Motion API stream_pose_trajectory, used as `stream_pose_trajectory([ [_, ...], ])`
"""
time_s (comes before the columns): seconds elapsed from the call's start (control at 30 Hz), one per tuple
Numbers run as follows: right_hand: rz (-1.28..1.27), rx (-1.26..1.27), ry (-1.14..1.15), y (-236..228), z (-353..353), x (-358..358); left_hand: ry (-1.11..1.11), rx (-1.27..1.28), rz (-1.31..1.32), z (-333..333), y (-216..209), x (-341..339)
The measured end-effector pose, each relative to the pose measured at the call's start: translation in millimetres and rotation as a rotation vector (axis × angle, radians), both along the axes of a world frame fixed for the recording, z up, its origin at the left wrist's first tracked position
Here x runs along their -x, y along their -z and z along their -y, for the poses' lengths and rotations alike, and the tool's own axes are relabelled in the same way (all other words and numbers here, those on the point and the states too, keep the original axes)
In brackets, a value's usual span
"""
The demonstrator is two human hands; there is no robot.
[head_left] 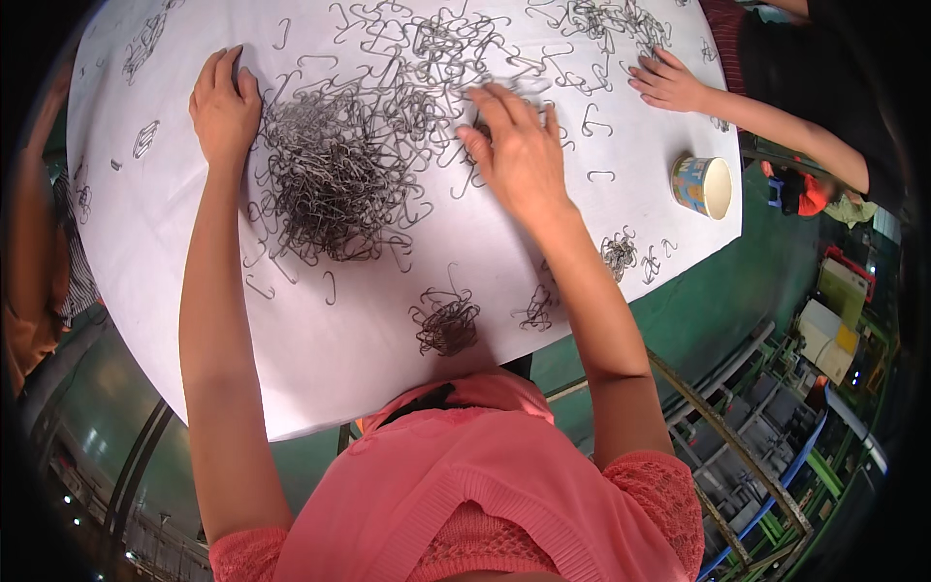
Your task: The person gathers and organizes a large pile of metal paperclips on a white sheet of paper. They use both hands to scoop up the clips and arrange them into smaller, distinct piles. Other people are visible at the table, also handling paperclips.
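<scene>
A dense heap of thin metal wire hooks point(335, 184) stands on the white-covered table point(136, 228), with looser hooks point(432, 48) scattered beyond it. My left hand point(225, 112) lies flat at the heap's left side, fingers stretched and holding nothing I can see. Over the loose hooks to the right of the heap is my right hand point(519, 145), its fingers apart and a little blurred. Some hooks lie close by its thumb and fingertips; what is under the palm is hidden. Nearer to me sits a small dark cluster of hooks point(446, 325).
A paper cup point(716, 187) lies on its side by the right table edge. Another person's hand point(669, 82) rests near hooks at the far right. Smaller hook groups point(618, 254) lie near the right edge. Someone's arm point(39, 213) shows at far left.
</scene>
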State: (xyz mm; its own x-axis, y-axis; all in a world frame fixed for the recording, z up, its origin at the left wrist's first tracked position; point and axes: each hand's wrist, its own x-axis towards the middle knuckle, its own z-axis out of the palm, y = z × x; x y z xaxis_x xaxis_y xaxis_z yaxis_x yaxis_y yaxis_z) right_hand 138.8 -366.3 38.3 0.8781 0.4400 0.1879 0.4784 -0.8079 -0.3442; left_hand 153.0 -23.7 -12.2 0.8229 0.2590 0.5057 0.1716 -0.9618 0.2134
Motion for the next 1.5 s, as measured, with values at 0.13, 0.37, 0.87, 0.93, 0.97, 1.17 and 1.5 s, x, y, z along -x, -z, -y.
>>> stream_pose_trajectory([
  [0.13, 0.101, -0.153, 0.128, -3.1, 14.6, -32.4, 0.0, -0.003, -0.008, 0.4, -4.9, 1.3],
  [0.37, 0.302, 0.024, 0.325, 36.2, 78.1, -119.0, 0.02, 0.003, -0.025, 3.8, -5.1, -2.2],
  [0.87, 0.245, -0.11, 0.254, 1.6, 41.6, -90.8, 0.029, 0.004, -0.026, 5.0, -10.3, 0.4],
  [0.93, 0.301, -0.17, 0.281, 5.9, 41.1, -123.1, 0.036, -0.015, -0.022, 3.4, -9.6, -0.1],
  [0.97, 0.277, -0.162, 0.253, 7.2, 43.5, -141.1, 0.04, -0.025, -0.018, 2.9, -9.8, -1.0],
  [1.17, 0.124, -0.014, 0.09, 15.6, 58.1, -195.3, 0.045, 0.016, -0.009, 6.1, -9.9, 1.6],
  [1.5, 0.051, 0.007, 0.263, 22.5, 63.2, -180.0, 0.019, 0.016, -0.004, 5.4, -8.4, 2.4],
])
